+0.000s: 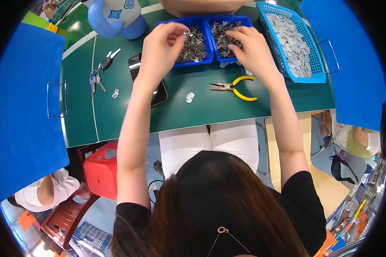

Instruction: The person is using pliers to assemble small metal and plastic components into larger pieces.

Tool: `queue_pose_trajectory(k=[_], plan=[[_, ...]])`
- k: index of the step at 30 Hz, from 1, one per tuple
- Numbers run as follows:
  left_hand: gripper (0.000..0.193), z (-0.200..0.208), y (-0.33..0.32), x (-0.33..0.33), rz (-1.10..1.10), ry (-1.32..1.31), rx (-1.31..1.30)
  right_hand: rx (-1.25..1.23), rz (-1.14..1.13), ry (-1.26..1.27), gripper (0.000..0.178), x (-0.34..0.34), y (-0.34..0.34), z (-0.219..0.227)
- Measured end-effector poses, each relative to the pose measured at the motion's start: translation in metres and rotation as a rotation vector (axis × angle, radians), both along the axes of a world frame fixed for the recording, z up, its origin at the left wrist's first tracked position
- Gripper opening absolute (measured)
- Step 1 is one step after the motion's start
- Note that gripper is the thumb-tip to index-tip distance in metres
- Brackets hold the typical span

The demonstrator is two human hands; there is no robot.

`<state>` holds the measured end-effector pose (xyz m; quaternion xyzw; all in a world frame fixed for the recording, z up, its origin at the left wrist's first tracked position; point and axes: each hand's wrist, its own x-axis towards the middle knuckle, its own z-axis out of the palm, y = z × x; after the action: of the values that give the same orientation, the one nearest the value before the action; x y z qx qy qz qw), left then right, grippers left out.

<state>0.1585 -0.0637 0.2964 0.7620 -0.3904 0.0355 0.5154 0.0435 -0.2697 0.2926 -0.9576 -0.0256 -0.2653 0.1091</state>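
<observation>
Two blue bins side by side at the far side of the table hold heaps of tiny dark metal parts. Above the left blue bin, my left hand is closed in a pinch, with a small shiny metal piece at its fingertips. My right hand reaches over the right blue bin, thumb and fingers apart, their tips close to the parts. Whether those tips touch any part I cannot tell. Nearer me lie yellow-handled needle-nose pliers, jaws pointing left, and a small white flat piece.
A light-blue basket of flat whitish pieces stands at the right. Left of the bins are a black phone, partly under my left forearm, keys, a crumpled clear scrap and a blue-handled mug. Blue panels flank the green table.
</observation>
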Motion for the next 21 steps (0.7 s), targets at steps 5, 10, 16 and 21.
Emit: queue_pose_trajectory(k=[5,10,16,21], plan=[[0.012,-0.007,0.028,-0.059,-0.043,0.128,-0.135,-0.045,0.064,0.132,0.023,0.028,-0.007,-0.006],[0.01,-0.026,0.053,-0.101,-0.043,0.485,-0.229,0.052,0.132,0.146,0.011,0.033,-0.016,-0.008],[0.01,-0.042,0.062,-0.119,-0.009,0.615,-0.267,0.275,0.063,0.158,0.011,0.031,-0.019,0.005],[0.009,-0.04,0.058,-0.123,-0.009,0.728,-0.321,0.396,0.048,0.188,0.011,0.034,-0.028,0.005]])
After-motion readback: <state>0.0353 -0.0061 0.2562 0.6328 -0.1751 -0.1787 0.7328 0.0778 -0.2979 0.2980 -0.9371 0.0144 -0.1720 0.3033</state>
